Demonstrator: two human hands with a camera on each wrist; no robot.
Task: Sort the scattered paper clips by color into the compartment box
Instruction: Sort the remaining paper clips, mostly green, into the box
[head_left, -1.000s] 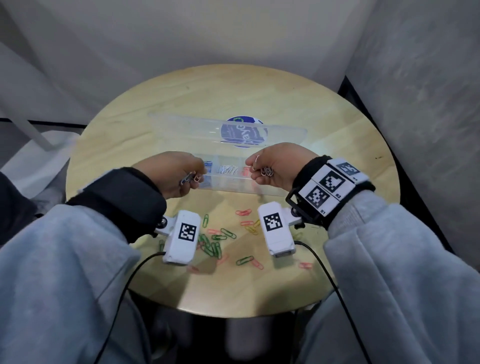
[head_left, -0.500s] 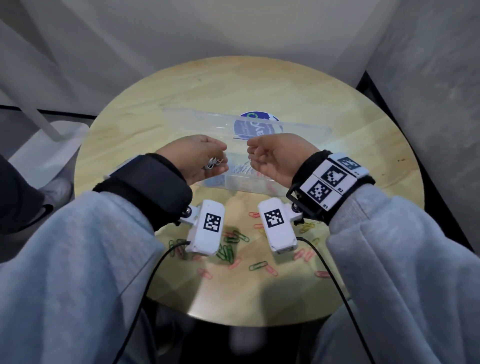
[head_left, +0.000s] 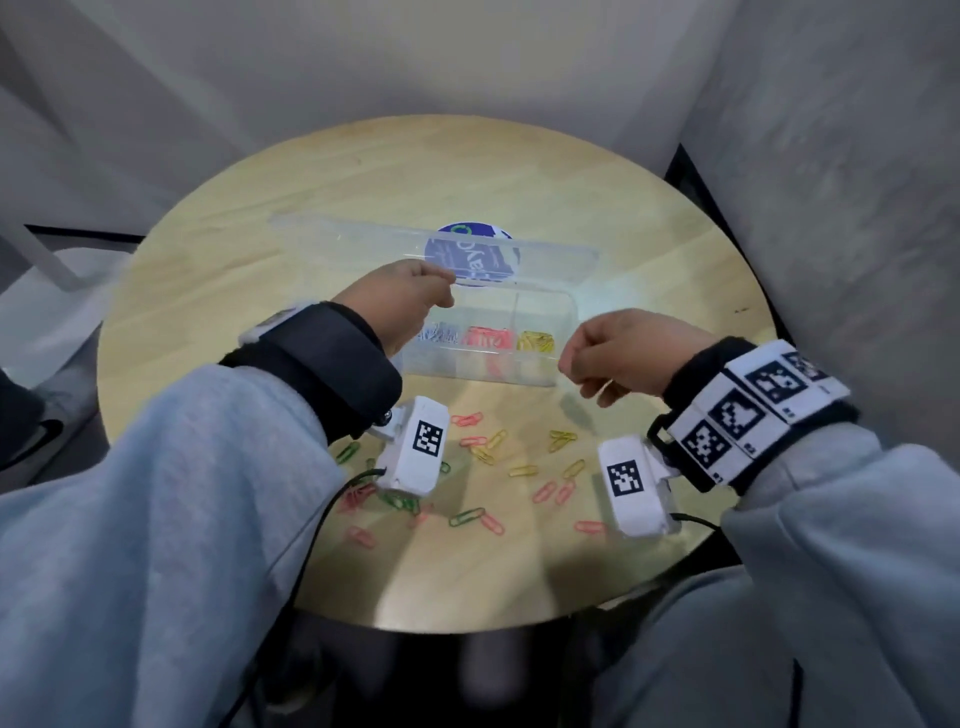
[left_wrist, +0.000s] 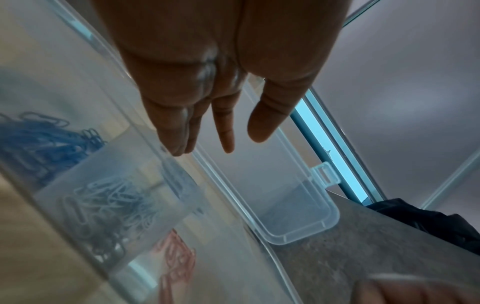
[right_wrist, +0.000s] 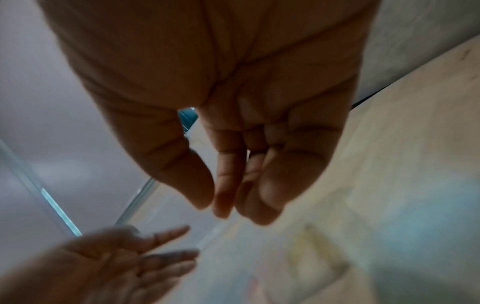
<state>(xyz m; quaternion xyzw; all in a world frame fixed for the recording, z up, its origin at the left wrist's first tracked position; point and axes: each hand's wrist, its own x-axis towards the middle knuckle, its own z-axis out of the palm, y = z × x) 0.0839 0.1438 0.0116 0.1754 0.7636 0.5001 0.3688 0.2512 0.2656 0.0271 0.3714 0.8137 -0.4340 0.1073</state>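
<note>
my left hand (head_left: 400, 301) hides the compartment box's (head_left: 566, 312) left end; only its wrist view shows blue clips (left_wrist: 39, 139) there. both hands loose, empty; right hand (head_left: 628, 353) blurred.

Round wooden table (head_left: 311, 270), blue sticker (head_left: 470, 252)

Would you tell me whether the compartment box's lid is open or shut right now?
Open. The clear lid lies flipped back behind the compartment box, leaving the sorted paper clips uncovered from above.
</note>
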